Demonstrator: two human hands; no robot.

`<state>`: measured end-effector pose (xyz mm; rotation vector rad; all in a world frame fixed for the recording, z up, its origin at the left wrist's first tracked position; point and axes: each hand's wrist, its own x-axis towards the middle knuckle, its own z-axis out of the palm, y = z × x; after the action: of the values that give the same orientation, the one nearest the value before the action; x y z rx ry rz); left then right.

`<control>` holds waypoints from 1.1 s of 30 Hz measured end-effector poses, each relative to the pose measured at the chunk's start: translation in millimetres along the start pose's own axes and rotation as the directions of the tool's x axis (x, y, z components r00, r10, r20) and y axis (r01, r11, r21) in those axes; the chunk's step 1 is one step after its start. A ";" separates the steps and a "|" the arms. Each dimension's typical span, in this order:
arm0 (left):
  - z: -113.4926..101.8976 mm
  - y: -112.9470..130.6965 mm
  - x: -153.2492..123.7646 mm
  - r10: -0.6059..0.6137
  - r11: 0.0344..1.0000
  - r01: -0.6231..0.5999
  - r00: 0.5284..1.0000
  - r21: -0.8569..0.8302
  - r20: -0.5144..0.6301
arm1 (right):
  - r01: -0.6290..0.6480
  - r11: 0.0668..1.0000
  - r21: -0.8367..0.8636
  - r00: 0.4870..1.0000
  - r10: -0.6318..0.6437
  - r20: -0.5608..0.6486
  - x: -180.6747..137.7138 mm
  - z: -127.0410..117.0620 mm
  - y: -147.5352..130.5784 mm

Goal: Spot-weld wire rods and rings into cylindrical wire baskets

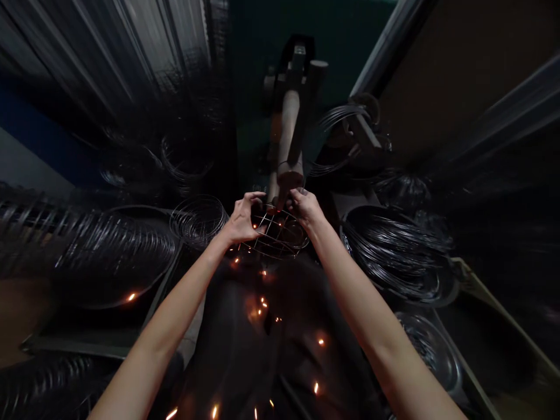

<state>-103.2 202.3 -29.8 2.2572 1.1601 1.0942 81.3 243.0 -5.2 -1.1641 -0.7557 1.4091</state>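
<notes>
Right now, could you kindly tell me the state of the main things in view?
Bare left hand: thumb and fingers apart
Bare right hand: fingers curled
Round metal wire grid: positioned between the hands
Small orange sparks: glowing, scattered
Dark metal wire rings at right: heaped

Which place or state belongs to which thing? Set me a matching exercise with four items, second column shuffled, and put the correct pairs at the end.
Things
1. Wire grid
2. Sparks
3. Thin wire coil
4. Pale machine cylinder

Places and states
A. Just left of the left hand
B. Glowing orange
C. Upper middle of the picture, beyond both hands
D. Between the left hand and the right hand

Pairs
1-D, 2-B, 3-A, 4-C
</notes>
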 end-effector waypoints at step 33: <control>8.8 -33.5 -16.5 -0.077 0.981 0.049 0.987 -0.188 -0.141 | 0.088 0.992 -0.087 0.972 -0.067 0.223 3.5 5.7 -4.2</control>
<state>-119.6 208.9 -63.9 2.0144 1.1279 1.3055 77.7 248.1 -0.4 -1.0497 -1.0242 1.4646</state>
